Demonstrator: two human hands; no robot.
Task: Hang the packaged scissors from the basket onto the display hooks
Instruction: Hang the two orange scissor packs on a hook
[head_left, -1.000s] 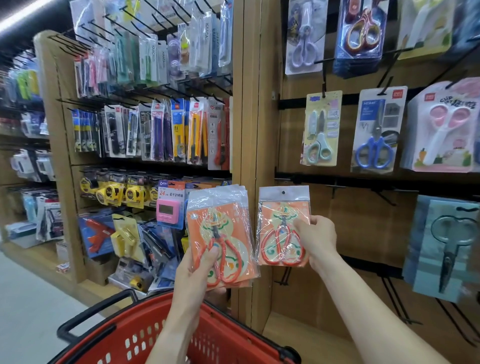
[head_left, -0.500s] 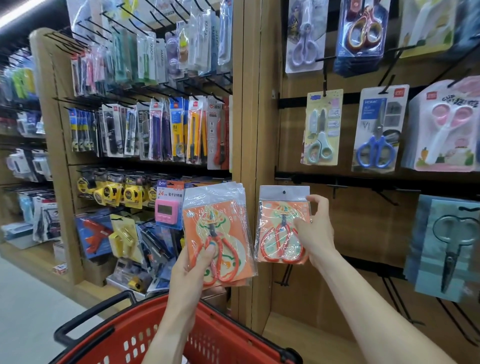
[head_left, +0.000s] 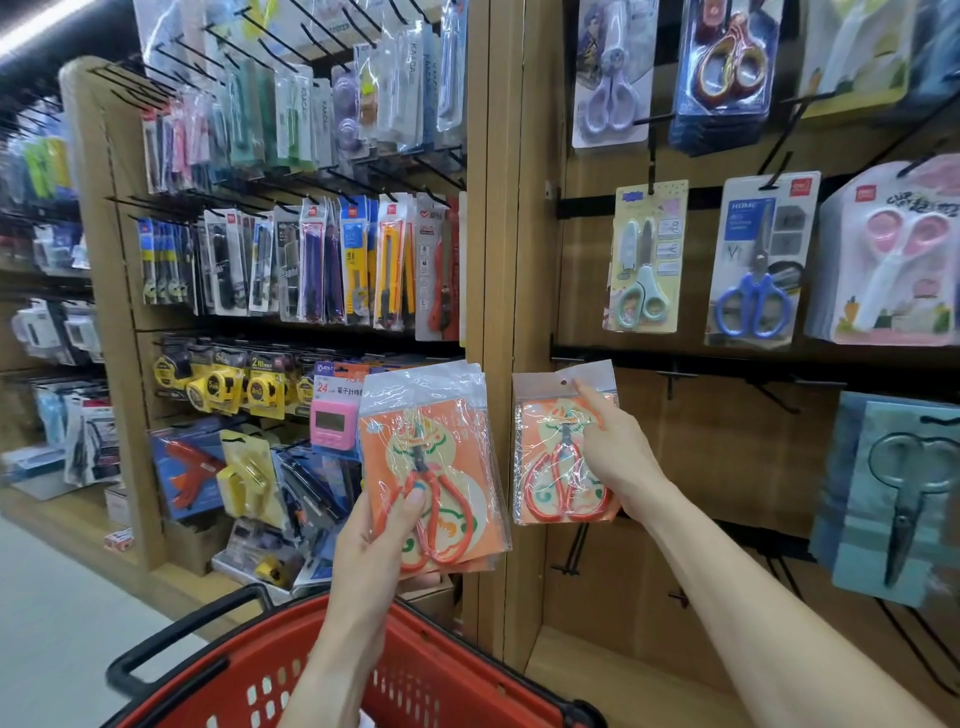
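My left hand (head_left: 382, 530) grips a stack of orange scissors packs (head_left: 434, 467) above the red basket (head_left: 332, 670), thumb pressed on the front pack. My right hand (head_left: 618, 457) holds a single orange scissors pack (head_left: 550, 467) against the wooden display panel, with the index finger stretched up to the clear header near its hang hole. Bare black display hooks (head_left: 670, 379) stick out of the rail just right of and slightly above that pack.
Other hung scissors fill the panel: a green pair (head_left: 644, 260), a blue pair (head_left: 756, 260), a pink pair (head_left: 893, 260) and a grey-blue pack (head_left: 898, 499) at the right. Utility knives and tape measures (head_left: 228, 384) hang on the left rack. More hooks (head_left: 571, 551) sit below.
My right hand has lifted the single pack a little higher and stretched its index finger up to the header. My left hand has kept the stack almost still.
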